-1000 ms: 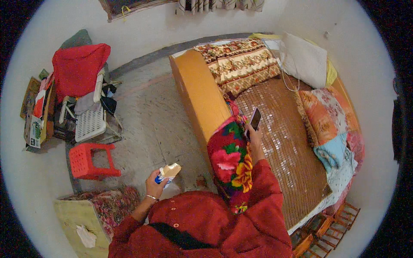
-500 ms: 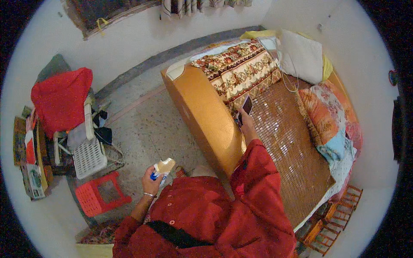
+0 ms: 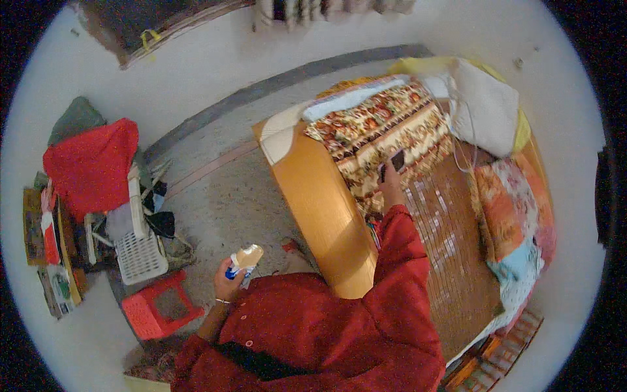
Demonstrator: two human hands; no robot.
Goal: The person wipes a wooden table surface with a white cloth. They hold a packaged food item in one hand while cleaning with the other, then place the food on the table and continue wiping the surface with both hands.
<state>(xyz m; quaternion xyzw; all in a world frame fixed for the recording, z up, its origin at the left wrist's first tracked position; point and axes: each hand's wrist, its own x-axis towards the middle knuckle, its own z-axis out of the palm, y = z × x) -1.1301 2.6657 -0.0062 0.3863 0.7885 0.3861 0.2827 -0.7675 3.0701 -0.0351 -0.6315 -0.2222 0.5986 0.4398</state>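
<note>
Phone (image 3: 396, 159), dark-faced, is gripped at its near end by the right hand (image 3: 390, 183) and is held out over the edge of a floral-patterned cloth (image 3: 375, 134) on the bed; the fingers are blurred, so their exact placing cannot be told, nor whether the cloth is touched. Cream-coloured food (image 3: 249, 255), half wrapped in a white and blue wrapper (image 3: 233, 269), is pinched between the thumb and curled fingers of the left hand (image 3: 225, 283), and is held up above the grey floor (image 3: 225, 209), well apart from the phone. A pale bracelet (image 3: 223, 301) is worn on the left wrist, and both arms are covered by the sleeves of a red garment (image 3: 313, 313). Beside the right forearm, the bed is covered by a brown tiled mat (image 3: 450, 274) and is edged on its left by a smooth yellow-brown board (image 3: 320, 222). Along the far side of the mat, a white pillow (image 3: 483, 111), orange patterned bedding (image 3: 501, 215) and a light blue cloth (image 3: 519, 262) are laid. To the left, a red plastic stool (image 3: 138, 315) is placed just in front of a white chair (image 3: 140, 257), over whose back a red cloth (image 3: 91, 163) is draped.
</note>
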